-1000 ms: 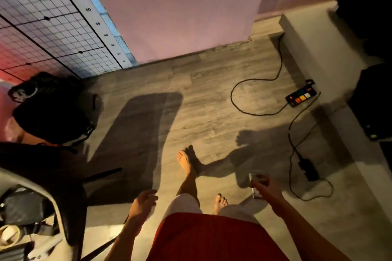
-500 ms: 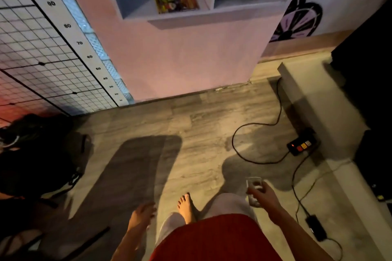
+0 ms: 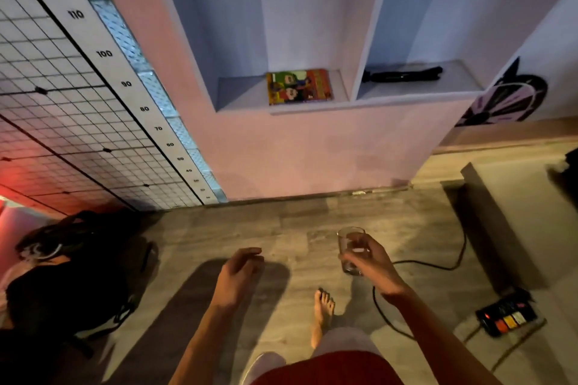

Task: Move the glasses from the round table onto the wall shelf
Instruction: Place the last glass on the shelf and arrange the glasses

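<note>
Clear drinking glass: upright, clasped in right hand, below white recessed wall shelf. Left hand: loosely open, empty.

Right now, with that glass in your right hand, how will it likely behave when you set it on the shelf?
The glass looks clear and rigid, so probably breakable if knocked against the shelf edge. Its smooth wall could slip, though the right hand wraps it in a full grip. It looks short with straight sides, so it should stand steadily beside the book.

Clear glass upright in right hand, below wall shelf.
</note>
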